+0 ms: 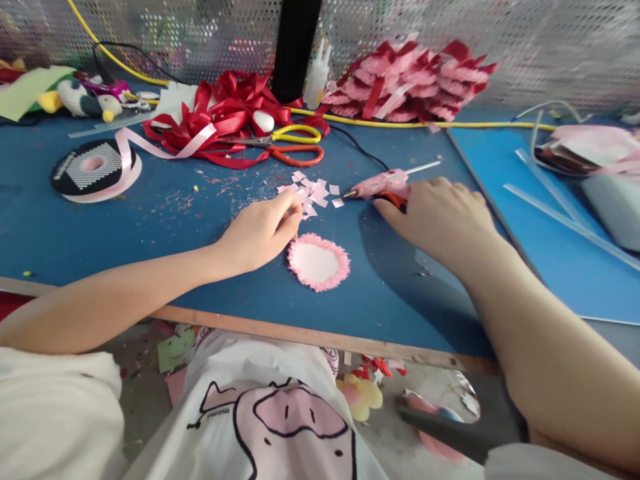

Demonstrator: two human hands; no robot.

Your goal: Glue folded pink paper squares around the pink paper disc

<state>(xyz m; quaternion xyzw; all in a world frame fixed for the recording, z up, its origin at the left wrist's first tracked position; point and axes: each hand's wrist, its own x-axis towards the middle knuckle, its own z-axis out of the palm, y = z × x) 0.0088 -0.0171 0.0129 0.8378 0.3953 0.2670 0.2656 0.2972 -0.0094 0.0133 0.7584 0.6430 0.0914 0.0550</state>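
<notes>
My right hand [440, 217] is wrapped round a pink glue gun [383, 184], whose dark tip points left at a small pile of pale pink ribbon squares [313, 191]. The fingers of my left hand [263, 230] are pinched together at the pile's lower left edge; what they hold, if anything, is hidden. Just below and right of those fingertips, an oval white piece with a fluffy pink border [318, 262] lies flat on the blue table [150, 243].
Behind lie scissors with yellow and orange handles [295, 145], tangled red ribbon [225, 107] and stacked pink-red pieces [410, 83]. A ribbon spool [95, 170] is at left. Clear sticks [570, 217] rest on a blue board [590, 280] at right. A yellow cable [390, 123] crosses the back.
</notes>
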